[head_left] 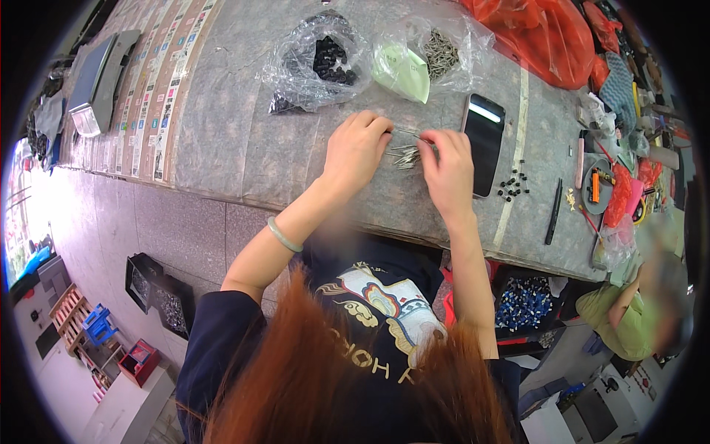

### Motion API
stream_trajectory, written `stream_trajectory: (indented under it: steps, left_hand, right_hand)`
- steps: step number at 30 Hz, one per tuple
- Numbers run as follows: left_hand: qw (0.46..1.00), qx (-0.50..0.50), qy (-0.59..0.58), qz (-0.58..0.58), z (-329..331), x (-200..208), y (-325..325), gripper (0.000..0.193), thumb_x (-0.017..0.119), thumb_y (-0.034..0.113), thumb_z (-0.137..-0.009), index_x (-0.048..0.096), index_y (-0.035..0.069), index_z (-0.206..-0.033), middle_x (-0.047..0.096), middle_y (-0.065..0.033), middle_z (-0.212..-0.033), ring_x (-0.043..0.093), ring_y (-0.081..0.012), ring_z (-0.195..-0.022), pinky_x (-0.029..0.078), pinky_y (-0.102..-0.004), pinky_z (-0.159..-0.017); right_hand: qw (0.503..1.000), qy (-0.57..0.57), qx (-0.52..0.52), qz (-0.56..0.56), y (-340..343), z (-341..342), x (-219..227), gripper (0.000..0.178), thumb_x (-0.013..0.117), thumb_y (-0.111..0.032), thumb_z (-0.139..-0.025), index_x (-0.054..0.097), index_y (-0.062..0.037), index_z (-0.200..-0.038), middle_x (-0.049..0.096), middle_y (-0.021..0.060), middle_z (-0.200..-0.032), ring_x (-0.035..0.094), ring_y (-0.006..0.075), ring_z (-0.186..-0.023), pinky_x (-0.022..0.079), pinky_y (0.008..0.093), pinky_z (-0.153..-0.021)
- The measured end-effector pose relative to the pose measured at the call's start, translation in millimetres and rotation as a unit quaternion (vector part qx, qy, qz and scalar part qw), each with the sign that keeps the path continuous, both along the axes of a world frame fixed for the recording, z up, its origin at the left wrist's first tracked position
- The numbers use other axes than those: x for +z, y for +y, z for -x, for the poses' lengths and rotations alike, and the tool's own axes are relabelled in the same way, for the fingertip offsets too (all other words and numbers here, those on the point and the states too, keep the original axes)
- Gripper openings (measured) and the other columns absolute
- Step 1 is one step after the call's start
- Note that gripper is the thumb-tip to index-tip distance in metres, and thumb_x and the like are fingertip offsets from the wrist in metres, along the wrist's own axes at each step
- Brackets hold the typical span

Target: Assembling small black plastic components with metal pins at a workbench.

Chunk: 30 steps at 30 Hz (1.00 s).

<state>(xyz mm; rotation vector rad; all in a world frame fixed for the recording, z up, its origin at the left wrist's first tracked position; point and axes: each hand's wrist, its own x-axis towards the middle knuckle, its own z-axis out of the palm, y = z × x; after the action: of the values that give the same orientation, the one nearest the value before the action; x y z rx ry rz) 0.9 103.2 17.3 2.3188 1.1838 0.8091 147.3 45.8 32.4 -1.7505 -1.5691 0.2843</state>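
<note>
My left hand (356,154) is closed in a pinch above the grey table, with a tiny dark piece just showing at the fingertips; its kind is too small to tell. Facing it, my right hand (448,169) pinches a thin metal pin that points toward the left fingertips. Beneath and between the hands lies a small pile of metal pins (403,157). Beyond my left hand is a clear plastic bag (285,70) of small black parts (331,59). A second clear bag (473,41) with metal pins (441,53) and a pale green paper slip (401,72) sits beside it.
A smartphone (486,144) lies right of my right hand, near several loose black parts (510,186) and a black pen-like tool (554,212). Red plastic bags (540,37) cover the far right. Another person (629,311) sits at the right. A bin of blue-and-white parts (523,302) stands below the table edge.
</note>
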Motion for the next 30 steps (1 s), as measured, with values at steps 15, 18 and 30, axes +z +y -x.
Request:
stream_trajectory:
  steps: [15,18,30]
  left_hand:
    - [0.715,0.065,-0.389,0.577,24.1,19.5,-29.5,0.025,0.052,0.007,-0.081,0.052,-0.004,-0.103,0.059,-0.0091,-0.087,0.056,-0.0107,-0.074,0.045,-0.0204,-0.066]
    - [0.705,0.042,-0.404,0.581,24.3,23.4,-37.4,0.026,0.052,0.006,-0.081,0.052,-0.004,-0.105,0.059,-0.0096,-0.089,0.056,-0.0107,-0.077,0.045,-0.0206,-0.069]
    - [0.843,-0.001,-0.259,0.471,21.6,41.3,-47.7,0.022,0.056,0.004,-0.077,0.057,-0.001,-0.098,0.061,-0.007,-0.088,0.056,-0.0097,-0.08,0.045,-0.022,-0.07]
  right_hand:
    - [0.979,0.151,0.01,0.135,-1.8,18.6,12.1,0.007,0.053,-0.007,-0.077,0.053,-0.0002,-0.078,0.056,0.0085,-0.077,0.053,0.0228,-0.073,0.041,0.0318,-0.065]
    - [0.933,0.311,0.001,0.18,-23.2,25.4,21.2,0.009,0.053,-0.006,-0.078,0.054,0.0015,-0.082,0.059,0.0085,-0.076,0.056,0.0164,-0.069,0.043,0.0262,-0.062]
    - [0.993,0.096,0.054,0.035,-34.4,28.6,35.0,0.008,0.057,0.001,-0.07,0.056,-0.001,-0.079,0.056,0.0093,-0.071,0.053,0.0243,-0.066,0.041,0.0301,-0.059]
